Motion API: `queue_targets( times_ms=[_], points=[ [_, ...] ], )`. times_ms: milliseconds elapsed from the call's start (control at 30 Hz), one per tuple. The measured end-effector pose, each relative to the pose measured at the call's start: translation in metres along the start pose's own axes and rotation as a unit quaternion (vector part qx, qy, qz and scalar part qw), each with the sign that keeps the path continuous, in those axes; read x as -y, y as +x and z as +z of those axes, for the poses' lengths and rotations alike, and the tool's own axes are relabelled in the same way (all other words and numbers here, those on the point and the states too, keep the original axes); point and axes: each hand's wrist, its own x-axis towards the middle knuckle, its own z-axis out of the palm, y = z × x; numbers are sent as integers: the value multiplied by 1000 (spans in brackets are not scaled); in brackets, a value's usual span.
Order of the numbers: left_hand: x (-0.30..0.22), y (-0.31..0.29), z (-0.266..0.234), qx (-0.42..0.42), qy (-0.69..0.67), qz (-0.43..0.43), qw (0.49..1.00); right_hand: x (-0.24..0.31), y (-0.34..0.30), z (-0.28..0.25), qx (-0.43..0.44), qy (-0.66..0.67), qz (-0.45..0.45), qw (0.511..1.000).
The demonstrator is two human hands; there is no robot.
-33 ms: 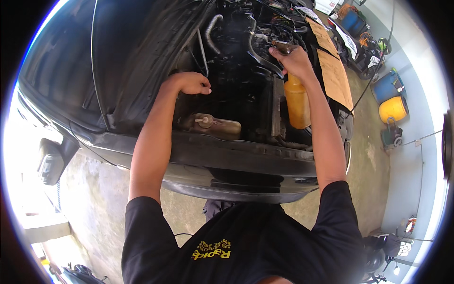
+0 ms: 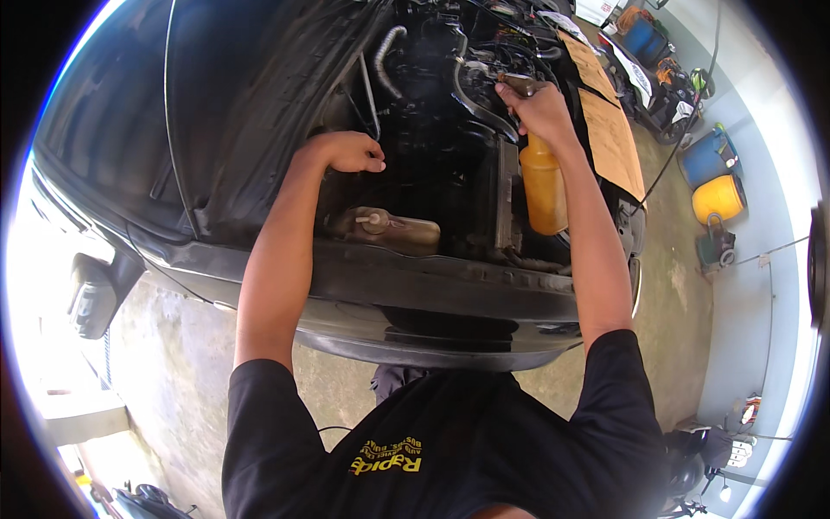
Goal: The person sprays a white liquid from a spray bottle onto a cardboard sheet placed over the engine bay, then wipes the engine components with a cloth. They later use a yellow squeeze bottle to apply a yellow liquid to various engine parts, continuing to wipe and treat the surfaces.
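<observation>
My right hand grips the neck of a spray bottle with a yellow-orange body, its dark nozzle pointing toward the engine. The bottle hangs upright above the right part of the engine bay. Over on the left, my left hand is curled in a loose fist beside the raised hood, just below a thin metal rod. Nothing shows between its fingers. A dirty translucent plastic reservoir sits at the near edge of the bay, below that hand.
A black bumper runs between my body and the bay. Brown cardboard sheets cover the right fender. Blue barrels, a yellow container and a motorcycle stand along the right wall. A side mirror juts out at far left.
Almost nothing differs. The fingers of my right hand on the spray bottle have shifted very slightly; my left hand stays in place.
</observation>
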Motion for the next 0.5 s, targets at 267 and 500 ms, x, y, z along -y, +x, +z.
queue_targets(
  times_ms=[267,500],
  points=[
    [5,4,0,-5,21,8,1000,-8,-10,-32,-29,63,35,997],
    [1,7,-4,2,-3,-16,1000,-50,-31,-21,-70,81,87,990]
  ],
)
